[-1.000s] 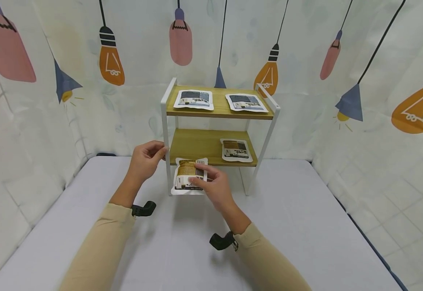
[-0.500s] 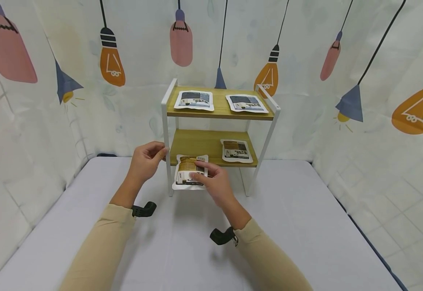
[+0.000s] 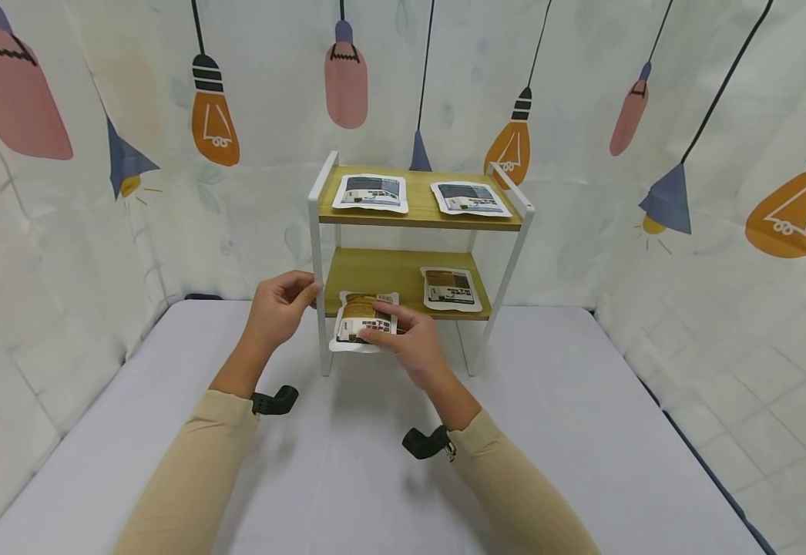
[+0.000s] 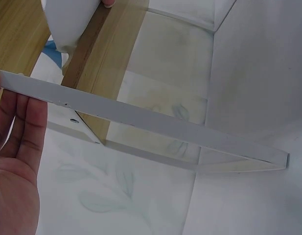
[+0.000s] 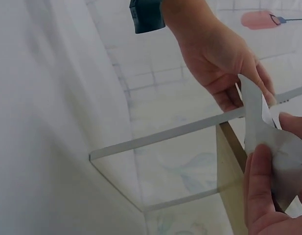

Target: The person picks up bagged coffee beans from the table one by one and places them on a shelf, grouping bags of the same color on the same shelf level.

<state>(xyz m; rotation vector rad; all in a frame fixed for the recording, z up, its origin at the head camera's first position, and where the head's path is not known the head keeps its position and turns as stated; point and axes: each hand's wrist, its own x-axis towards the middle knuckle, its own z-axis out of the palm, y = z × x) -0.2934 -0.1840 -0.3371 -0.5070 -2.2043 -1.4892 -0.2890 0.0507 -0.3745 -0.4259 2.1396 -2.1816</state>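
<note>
A small two-tier shelf rack point(image 3: 420, 219) with white metal sides and wooden boards stands on the table. My left hand point(image 3: 280, 310) pinches its left front upright point(image 4: 141, 115) between thumb and fingers. In my right hand point(image 3: 413, 347) is a brown-and-white pouch point(image 3: 361, 325), gripped by its right side, tilted at the front left edge of the lower board. The pouch's pale back point(image 5: 273, 142) shows in the right wrist view, fingers against it. Another brown-and-white pouch point(image 3: 450, 289) lies at the right of the lower board.
Two blue-and-white pouches lie on the top board, the left pouch point(image 3: 371, 193) and the right pouch point(image 3: 471, 199). A white cloth covers the table point(image 3: 334, 478). Behind hangs a curtain point(image 3: 264, 208) printed with lamps. Each wrist wears a black strap mount point(image 3: 274, 401).
My right hand has raised the brown-and-white pouch slightly and brought it inward, over the lower board's front edge. The left hand stays on the upright.
</note>
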